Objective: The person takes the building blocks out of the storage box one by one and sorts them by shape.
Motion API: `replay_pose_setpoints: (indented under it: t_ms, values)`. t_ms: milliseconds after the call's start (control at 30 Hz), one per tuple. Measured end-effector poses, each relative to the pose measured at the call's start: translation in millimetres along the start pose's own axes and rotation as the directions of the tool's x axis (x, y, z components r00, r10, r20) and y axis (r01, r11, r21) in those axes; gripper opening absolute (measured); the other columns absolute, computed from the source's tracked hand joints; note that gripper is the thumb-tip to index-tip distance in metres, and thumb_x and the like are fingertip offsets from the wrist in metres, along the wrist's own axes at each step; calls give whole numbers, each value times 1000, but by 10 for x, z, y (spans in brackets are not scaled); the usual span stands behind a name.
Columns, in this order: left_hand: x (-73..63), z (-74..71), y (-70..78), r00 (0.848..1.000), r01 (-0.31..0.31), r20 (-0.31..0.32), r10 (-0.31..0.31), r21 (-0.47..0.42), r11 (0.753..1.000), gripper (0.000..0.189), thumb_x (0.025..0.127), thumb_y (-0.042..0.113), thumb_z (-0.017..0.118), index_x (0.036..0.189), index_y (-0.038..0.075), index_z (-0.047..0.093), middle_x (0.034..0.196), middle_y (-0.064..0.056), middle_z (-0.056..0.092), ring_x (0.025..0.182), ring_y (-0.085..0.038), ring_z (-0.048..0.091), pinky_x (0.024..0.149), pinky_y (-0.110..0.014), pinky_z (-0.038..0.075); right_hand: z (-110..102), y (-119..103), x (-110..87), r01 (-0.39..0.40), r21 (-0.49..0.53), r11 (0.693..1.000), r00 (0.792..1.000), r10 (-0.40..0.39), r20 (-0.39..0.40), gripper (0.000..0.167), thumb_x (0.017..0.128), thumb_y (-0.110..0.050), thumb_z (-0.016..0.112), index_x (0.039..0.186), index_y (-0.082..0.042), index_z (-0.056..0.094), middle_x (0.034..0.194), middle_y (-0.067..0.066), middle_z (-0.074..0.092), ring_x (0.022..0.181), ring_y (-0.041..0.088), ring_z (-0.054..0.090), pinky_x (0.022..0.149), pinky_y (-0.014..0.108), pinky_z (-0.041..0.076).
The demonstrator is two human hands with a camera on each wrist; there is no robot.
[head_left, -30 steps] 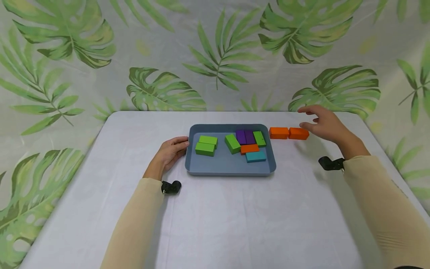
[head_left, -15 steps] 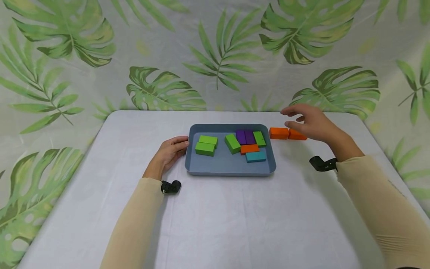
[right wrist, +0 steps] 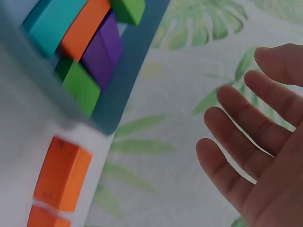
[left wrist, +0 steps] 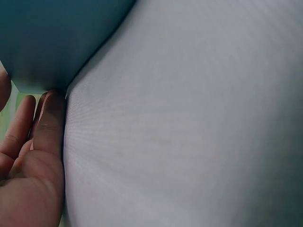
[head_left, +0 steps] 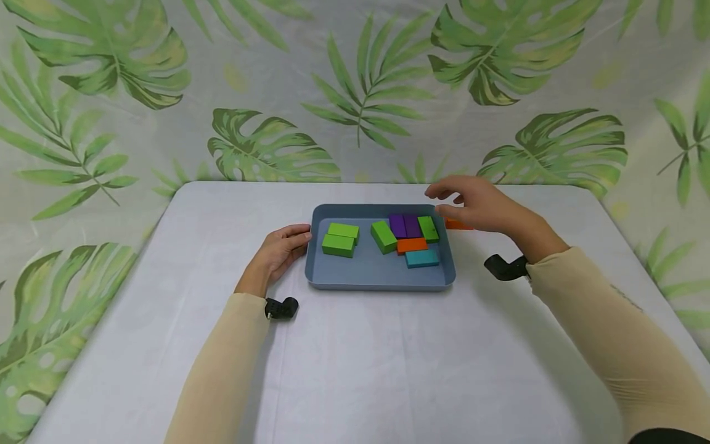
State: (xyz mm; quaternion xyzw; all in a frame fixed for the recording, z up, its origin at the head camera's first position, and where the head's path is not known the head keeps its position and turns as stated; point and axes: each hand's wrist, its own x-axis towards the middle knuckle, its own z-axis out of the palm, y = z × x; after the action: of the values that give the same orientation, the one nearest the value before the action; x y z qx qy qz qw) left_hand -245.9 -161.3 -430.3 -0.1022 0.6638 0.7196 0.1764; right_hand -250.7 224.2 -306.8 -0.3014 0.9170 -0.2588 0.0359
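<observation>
Eight rectangular blocks (head_left: 384,237) inside round-cornered tray (head_left: 363,274)

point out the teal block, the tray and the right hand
Teal block (head_left: 422,258): head view, on its top face.
Tray (head_left: 363,272): head view, on its bare floor.
Right hand (head_left: 481,205): head view, on its back.

This seems a staged set: white table (head_left: 355,364) below left hand (head_left: 281,253) and right hand (head_left: 481,203), leaf-printed cloth (head_left: 266,68) behind them.
</observation>
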Motion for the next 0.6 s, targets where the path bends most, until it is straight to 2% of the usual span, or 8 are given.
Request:
replay_pose_setpoints:
  t_ms: [200, 367, 600]
  values:
    - [5, 1, -2, 1000, -7, 0, 7, 7, 1000, 49, 99, 10, 59, 146, 2, 45, 147, -13, 48, 123, -13, 53, 116, -31, 41, 121, -185, 186, 36, -9, 999, 998, -35, 50, 33, 95, -11, 64, 127, -3, 63, 126, 16, 66, 116, 34, 60, 98, 54, 52]
    - [4, 8, 0, 1000, -25, 9, 25, 11, 1000, 50, 99, 10, 59, 146, -1, 44, 146, -15, 48, 123, -14, 53, 111, -27, 43, 249, -283, 323, -4, -36, 999, 992, 8, 126, 34, 96, -13, 62, 129, -2, 62, 129, 17, 65, 117, 36, 60, 101, 52, 51]
    - [4, 5, 1, 1000, -26, 13, 26, 5, 1000, 50, 100, 9, 58, 146, -1, 44, 144, -14, 49, 123, -14, 53, 113, -28, 43, 485, -294, 466, -70, -88, 994, 976, 86, 202, 36, 95, -16, 63, 129, -4, 61, 123, 17, 67, 108, 32, 62, 98, 49, 53]
